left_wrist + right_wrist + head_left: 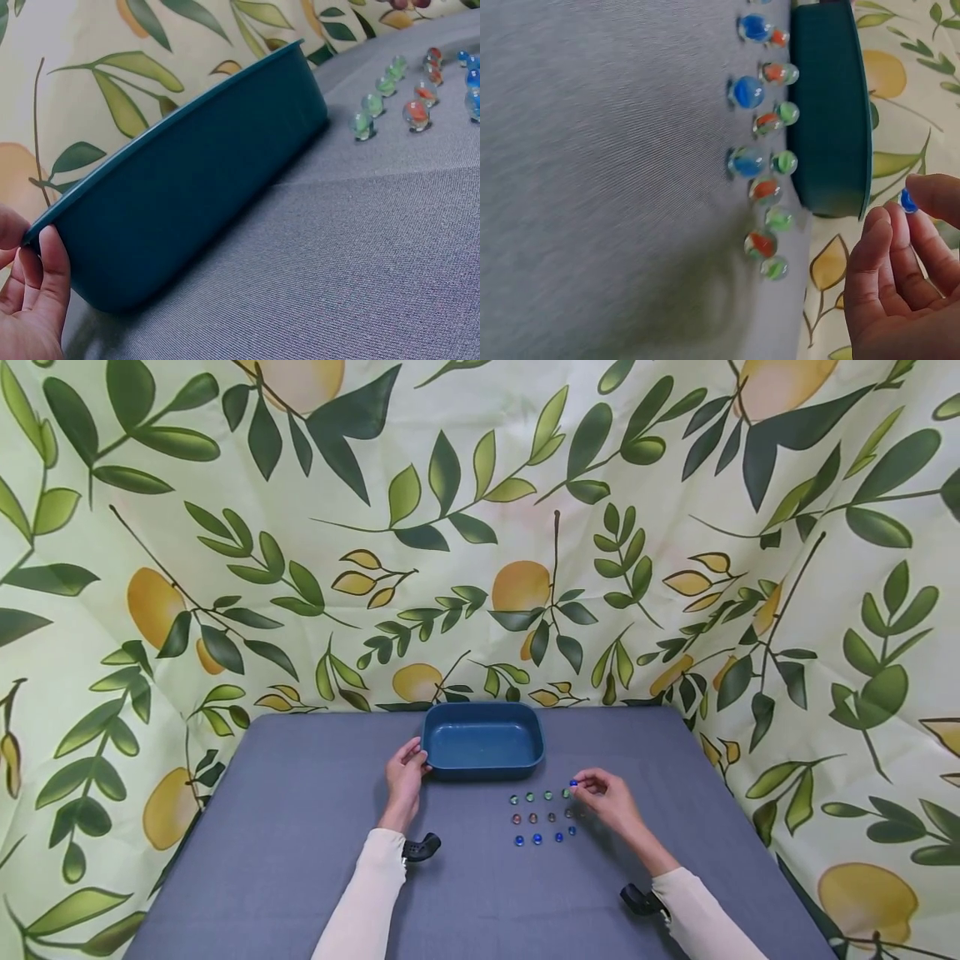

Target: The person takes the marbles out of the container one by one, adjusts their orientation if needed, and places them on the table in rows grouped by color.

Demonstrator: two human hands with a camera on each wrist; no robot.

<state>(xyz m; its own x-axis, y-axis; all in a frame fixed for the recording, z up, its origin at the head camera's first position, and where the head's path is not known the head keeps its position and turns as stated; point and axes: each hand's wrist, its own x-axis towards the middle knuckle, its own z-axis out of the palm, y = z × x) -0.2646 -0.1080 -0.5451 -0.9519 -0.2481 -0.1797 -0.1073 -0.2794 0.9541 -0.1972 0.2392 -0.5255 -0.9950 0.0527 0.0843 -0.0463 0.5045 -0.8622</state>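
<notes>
**Blue marble pinched beside the tray**

The right hand [611, 797] pinches a small blue marble [908, 201] in its fingertips, just above the rows of marbles [542, 817] on the grey table [300, 827]. The left hand [405, 774] grips the teal tray [482, 743] by its near-left corner. Only the right wrist view shows the marble's glassy shine.
</notes>
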